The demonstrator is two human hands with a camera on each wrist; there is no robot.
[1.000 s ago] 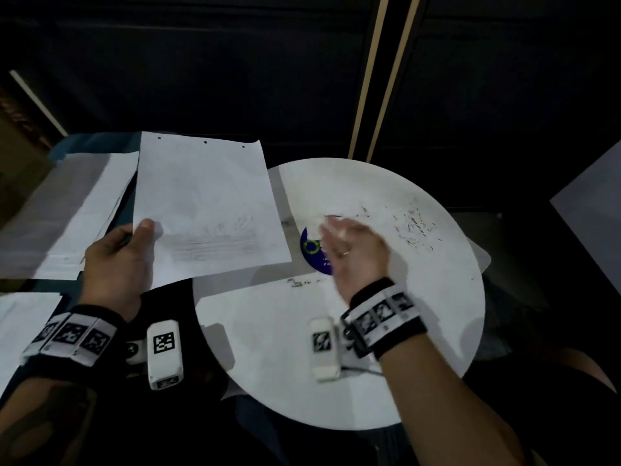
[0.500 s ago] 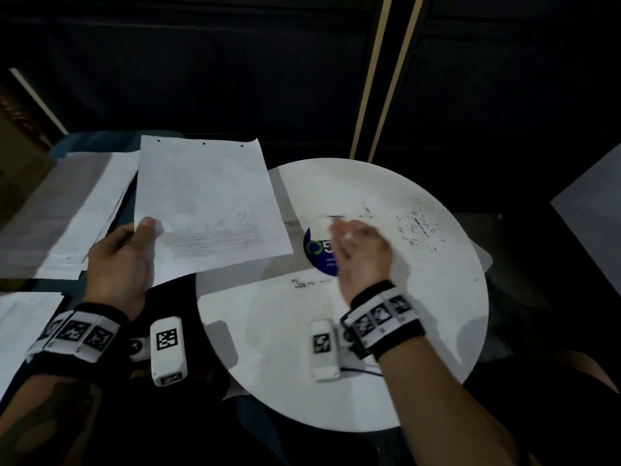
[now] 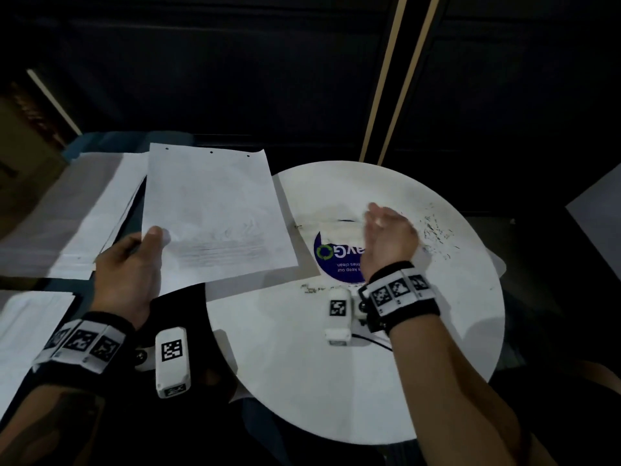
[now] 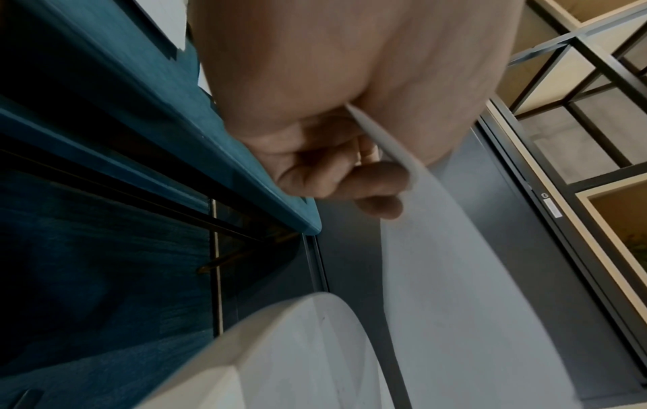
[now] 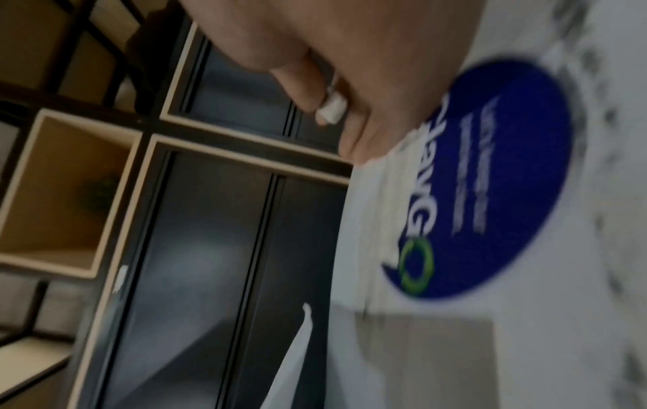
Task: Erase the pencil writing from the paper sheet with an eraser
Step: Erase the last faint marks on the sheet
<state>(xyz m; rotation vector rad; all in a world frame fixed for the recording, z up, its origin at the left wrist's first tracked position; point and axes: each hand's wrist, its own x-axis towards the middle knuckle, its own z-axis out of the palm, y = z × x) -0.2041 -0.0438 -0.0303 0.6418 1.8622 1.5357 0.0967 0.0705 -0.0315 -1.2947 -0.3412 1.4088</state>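
the left hand (image 3: 129,267) pinches the near left corner of the paper sheet (image 3: 211,213), thumb on top and fingers (image 4: 353,182) curled beneath it, as the left wrist view shows. the sheet is lifted off the surface and hangs over the far left edge of the round white table (image 3: 353,364), casting a shadow on the tabletop below it. three punch holes run along its far edge, and faint grey smudged pencil lines (image 3: 221,250) cross its near half.

the right hand (image 3: 386,240) is over the middle of the table, edge-on and blurred in the head view. in the right wrist view a small white eraser (image 5: 332,109) sits pinched between its curled fingers (image 5: 301,85). the hand hovers over or touches the tabletop; which one cannot be told. below it is a round blue sticker (image 3: 339,260) with white lettering and a green ring, partly covered by the hand.

dark eraser crumbs (image 3: 437,230) are scattered toward the far right edge of the table, and a smaller trace lies near its middle (image 3: 312,289). off the table's left side, more white sheets (image 3: 84,213) lie stacked on a teal surface (image 4: 147,110).
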